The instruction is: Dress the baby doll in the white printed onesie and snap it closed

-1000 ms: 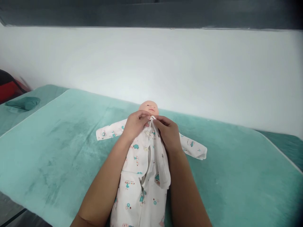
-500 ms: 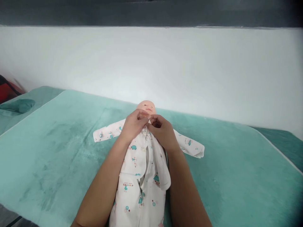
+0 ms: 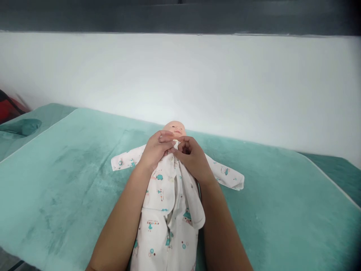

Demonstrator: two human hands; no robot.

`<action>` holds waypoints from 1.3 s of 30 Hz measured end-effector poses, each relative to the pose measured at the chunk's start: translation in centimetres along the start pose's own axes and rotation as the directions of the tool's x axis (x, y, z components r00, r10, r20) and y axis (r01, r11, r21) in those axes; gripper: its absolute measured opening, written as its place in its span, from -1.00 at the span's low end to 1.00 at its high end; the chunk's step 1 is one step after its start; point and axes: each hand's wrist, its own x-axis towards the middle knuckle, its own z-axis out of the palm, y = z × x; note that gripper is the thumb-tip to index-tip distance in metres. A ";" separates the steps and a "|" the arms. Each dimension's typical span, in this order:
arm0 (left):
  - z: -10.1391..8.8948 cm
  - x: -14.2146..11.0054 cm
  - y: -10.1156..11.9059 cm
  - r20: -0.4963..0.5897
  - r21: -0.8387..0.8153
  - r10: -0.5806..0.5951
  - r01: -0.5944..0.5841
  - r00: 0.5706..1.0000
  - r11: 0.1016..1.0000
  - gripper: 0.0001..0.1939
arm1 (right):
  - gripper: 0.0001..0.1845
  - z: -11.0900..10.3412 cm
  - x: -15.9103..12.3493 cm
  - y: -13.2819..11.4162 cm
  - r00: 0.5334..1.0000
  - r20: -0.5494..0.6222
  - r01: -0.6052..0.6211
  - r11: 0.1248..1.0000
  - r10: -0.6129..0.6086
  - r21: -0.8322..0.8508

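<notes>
A baby doll (image 3: 175,128) lies on its back on a teal blanket (image 3: 70,165), head pointing away from me. It wears a white printed sleepsuit (image 3: 166,210) whose front flaps hang apart lower down. My left hand (image 3: 156,149) and my right hand (image 3: 189,155) meet at the collar just under the doll's chin. Both pinch the two edges of the sleepsuit's neckline together, fingers curled. The doll's sleeves spread out to the left and right.
A white wall (image 3: 197,82) rises directly behind the blanket. At the far left lie a dark teal cloth (image 3: 21,126) and something red and black (image 3: 8,107). A second teal surface (image 3: 338,169) shows at the right edge.
My hands have drawn closer together at the collar, closing the neckline edges. The doll and sleepsuit stay in place.
</notes>
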 end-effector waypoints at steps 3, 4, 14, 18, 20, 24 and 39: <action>-0.2 0.2 -0.3 0.002 -0.020 0.006 -0.006 1.000 1.000 -0.63 | -0.56 0.0 0.0 0.2 1.000 -0.016 -0.006 1.000 0.007 0.018; -0.2 0.2 -0.3 0.003 -0.021 0.006 -0.006 1.000 1.000 -0.63 | -0.56 0.0 0.0 0.2 1.000 -0.020 -0.010 1.000 0.010 0.027; 0.3 -0.2 -0.2 -0.126 0.477 0.201 -0.119 0.971 0.871 -0.72 | -0.76 -0.3 0.2 0.4 0.986 -0.137 -0.073 0.982 0.098 0.172; 0.0 -1.0 -0.5 0.068 0.733 0.347 -0.283 0.935 0.618 -0.57 | -0.84 -0.1 0.2 0.4 0.977 -0.200 -0.056 0.997 0.066 0.056; -0.2 -1.6 -0.8 0.125 0.794 0.346 -0.302 0.930 0.527 -0.54 | -0.87 0.1 0.2 0.3 0.972 -0.235 -0.034 0.998 0.021 -0.050; -0.4 -2.2 -1.4 0.126 0.857 0.357 -0.283 0.926 0.431 -0.59 | -0.82 0.3 -0.1 0.2 0.966 -0.241 0.034 0.972 -0.091 -0.233; -1.5 -4.8 -1.9 0.146 0.710 0.460 -0.417 0.876 0.568 -0.84 | -0.72 0.4 -3.5 -3.3 0.996 -0.093 -0.036 0.869 -0.011 -0.494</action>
